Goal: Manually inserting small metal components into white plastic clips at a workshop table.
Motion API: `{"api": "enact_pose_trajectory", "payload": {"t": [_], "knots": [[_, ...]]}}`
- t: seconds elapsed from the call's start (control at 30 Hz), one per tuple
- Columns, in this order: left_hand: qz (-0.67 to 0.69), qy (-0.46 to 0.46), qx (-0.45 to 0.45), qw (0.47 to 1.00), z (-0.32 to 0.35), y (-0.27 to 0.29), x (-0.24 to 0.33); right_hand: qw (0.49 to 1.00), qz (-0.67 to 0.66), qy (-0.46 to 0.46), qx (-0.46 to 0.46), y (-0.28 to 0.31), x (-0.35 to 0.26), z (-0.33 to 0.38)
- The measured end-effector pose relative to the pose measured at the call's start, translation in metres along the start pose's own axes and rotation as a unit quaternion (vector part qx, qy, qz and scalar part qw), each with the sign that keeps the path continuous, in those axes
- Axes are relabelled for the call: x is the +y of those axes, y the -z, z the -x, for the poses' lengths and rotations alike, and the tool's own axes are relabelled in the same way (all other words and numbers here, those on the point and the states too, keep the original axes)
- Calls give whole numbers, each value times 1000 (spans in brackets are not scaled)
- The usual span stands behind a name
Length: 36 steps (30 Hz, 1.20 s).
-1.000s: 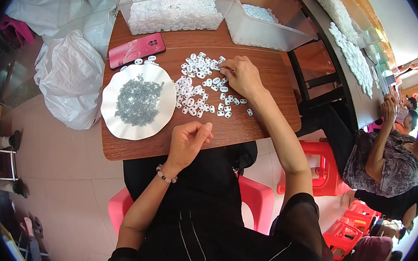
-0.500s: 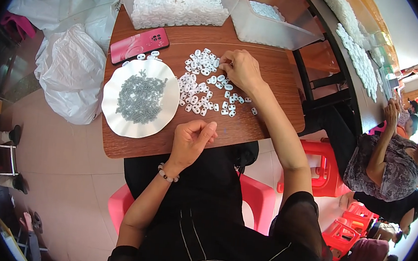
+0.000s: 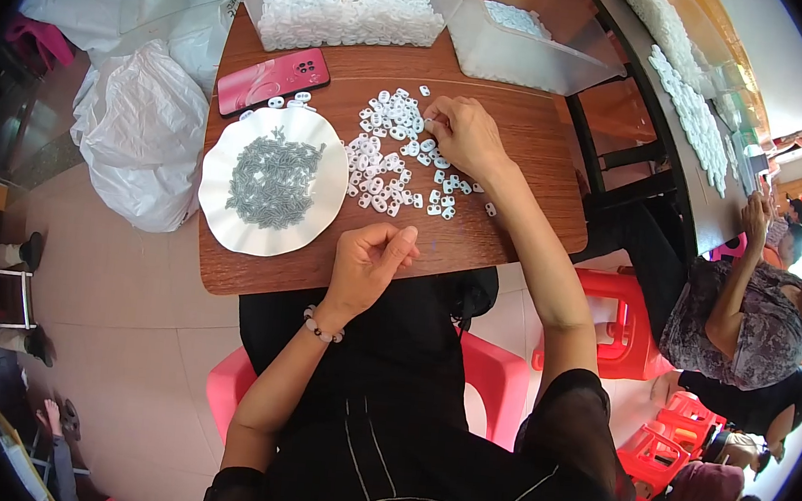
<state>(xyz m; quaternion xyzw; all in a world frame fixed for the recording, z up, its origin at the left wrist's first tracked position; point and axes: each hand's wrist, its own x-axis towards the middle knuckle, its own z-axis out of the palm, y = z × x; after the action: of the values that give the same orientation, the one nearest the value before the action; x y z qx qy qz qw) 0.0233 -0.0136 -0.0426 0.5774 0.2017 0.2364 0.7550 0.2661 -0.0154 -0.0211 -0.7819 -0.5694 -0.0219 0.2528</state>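
Small white plastic pieces with two holes (image 3: 385, 163) lie in a loose heap on the brown wooden table, some spread to its right. At the heap's right edge, my right hand (image 3: 465, 134) has its thumb and fingertips drawn together on one of these pieces, mostly covered by the fingers. My left hand (image 3: 371, 262) rests by the near table edge, fingers curled and thumb pressed to them; whatever they hold is hidden. Left of the heap, a white wavy-rimmed plate (image 3: 220, 220) carries a mound of small grey rod-like parts (image 3: 273, 182).
A pink phone (image 3: 273, 82) lies behind the plate, with a few white pieces beside it. Two clear plastic bins (image 3: 347, 44) (image 3: 522, 65) holding white pieces stand at the back. White bags (image 3: 139, 142) sit at the left; a person (image 3: 739, 313) works at a dark table on the right.
One white piece now lies apart behind the heap, near my right hand's fingers. My right hand stays at the heap's edge with a small finger shift; my left hand holds still.
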Motion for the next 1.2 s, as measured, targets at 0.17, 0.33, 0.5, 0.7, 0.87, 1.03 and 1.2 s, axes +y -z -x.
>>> {"api": "enact_pose_trajectory", "payload": {"t": [0.17, 0.33, 0.5, 0.7, 0.87, 1.03, 1.2], "knots": [[43, -10, 13, 999, 1, 1, -2, 977, -191, -91, -25, 24, -32, 21], [77, 5, 43, 996, 7, -4, 7, 937, -327, -107, -62, 38, -63, 64], [43, -18, 56, 997, 9, -11, 9, 840, -498, -198, -85, 39, -78, 100], [2, -23, 88, 996, 19, -3, 19, 824, -517, -215, -82, 35, -84, 108], [-300, -113, 191, 928, 16, 32, 59, 830, -516, -199, -69, 34, -75, 113], [-506, -109, 220, 827, -9, 86, 81, 818, -535, -200, -70, 31, -76, 115], [-604, -79, 206, 766, -31, 118, 78, 830, -509, -203, -100, 36, -80, 114]]}}
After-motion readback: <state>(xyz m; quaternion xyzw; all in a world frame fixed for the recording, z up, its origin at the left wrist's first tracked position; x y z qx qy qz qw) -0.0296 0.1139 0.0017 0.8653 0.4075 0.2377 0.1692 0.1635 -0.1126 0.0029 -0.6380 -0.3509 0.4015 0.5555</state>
